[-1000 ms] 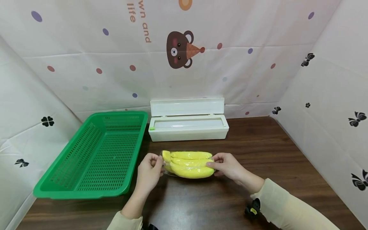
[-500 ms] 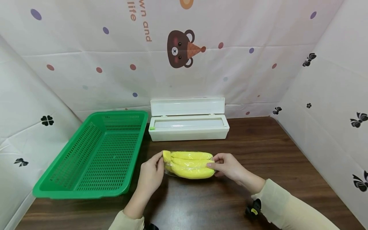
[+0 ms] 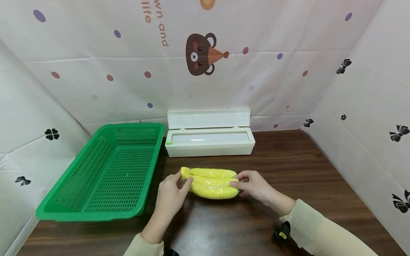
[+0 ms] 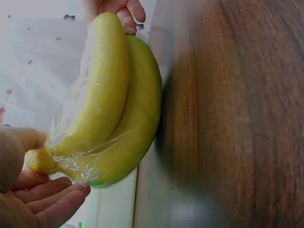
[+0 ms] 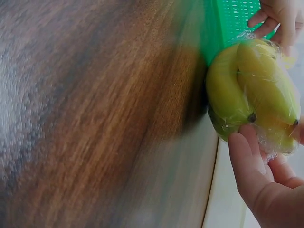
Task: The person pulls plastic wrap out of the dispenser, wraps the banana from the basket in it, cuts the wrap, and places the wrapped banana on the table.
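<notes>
A bunch of yellow bananas [image 3: 213, 182], wrapped in clear cling film, lies level between my two hands over the table. My left hand [image 3: 171, 193] holds the stem end, thumb on the near side. In the left wrist view its fingers [image 4: 59, 202] reach under the crumpled film beside the stem. At the tip end, my right hand [image 3: 256, 185] grips the bananas between thumb and fingers. The right wrist view shows fingertips [image 5: 244, 147] against the film near the dark tips. Bunched film [image 5: 270, 147] shows there too.
To the left stands a green plastic basket [image 3: 89, 216] with perforated walls. A white cling film dispenser [image 3: 209, 151] with its lid raised sits behind the bananas. Patterned white cloth [image 3: 288, 85] walls the brown wooden table [image 3: 288, 156] at the back and sides.
My left hand has shifted slightly right, its thumb moving from the film at the stem end onto the near side of the bananas. The right hand keeps its grip and the bananas stay nearly still.
</notes>
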The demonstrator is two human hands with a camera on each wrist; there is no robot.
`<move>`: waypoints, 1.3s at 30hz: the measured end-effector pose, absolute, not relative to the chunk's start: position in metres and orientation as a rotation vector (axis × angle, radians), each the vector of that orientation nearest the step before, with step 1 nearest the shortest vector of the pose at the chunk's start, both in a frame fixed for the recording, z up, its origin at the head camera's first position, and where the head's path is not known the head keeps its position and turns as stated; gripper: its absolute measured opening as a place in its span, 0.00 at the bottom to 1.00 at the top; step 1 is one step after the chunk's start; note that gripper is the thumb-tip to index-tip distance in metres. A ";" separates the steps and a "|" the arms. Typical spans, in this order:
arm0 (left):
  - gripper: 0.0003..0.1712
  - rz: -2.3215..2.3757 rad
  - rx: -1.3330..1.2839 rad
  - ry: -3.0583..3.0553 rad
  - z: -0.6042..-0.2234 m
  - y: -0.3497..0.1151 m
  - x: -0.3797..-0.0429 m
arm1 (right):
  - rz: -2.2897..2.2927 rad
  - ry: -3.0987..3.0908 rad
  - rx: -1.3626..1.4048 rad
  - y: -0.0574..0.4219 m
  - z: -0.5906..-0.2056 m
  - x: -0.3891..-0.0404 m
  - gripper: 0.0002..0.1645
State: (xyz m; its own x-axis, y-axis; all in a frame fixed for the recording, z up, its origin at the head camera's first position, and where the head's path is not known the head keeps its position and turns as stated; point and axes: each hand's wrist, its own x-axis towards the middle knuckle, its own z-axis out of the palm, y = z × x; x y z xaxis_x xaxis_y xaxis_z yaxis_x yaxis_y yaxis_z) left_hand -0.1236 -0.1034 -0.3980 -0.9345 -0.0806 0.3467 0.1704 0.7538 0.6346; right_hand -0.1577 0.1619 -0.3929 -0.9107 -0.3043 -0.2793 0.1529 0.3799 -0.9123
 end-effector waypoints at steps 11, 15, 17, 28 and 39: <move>0.23 -0.988 0.028 -2.556 -0.397 -0.098 -0.127 | -1.576 2.246 -0.074 0.160 -0.393 -0.159 0.28; 0.36 -0.994 0.030 -2.590 -0.396 -0.097 -0.128 | -1.625 2.233 -0.084 0.160 -0.392 -0.159 0.37; 0.40 -0.956 -0.012 -2.643 -0.396 -0.096 -0.127 | -1.621 2.235 -0.130 0.160 -0.392 -0.159 0.41; 0.14 -0.572 -0.235 -2.830 -0.397 -0.094 -0.125 | -1.539 2.242 -0.262 0.161 -0.390 -0.157 0.40; 0.16 -0.455 -0.278 -2.871 -0.398 -0.100 -0.125 | -1.546 2.257 -0.267 0.160 -0.390 -0.159 0.39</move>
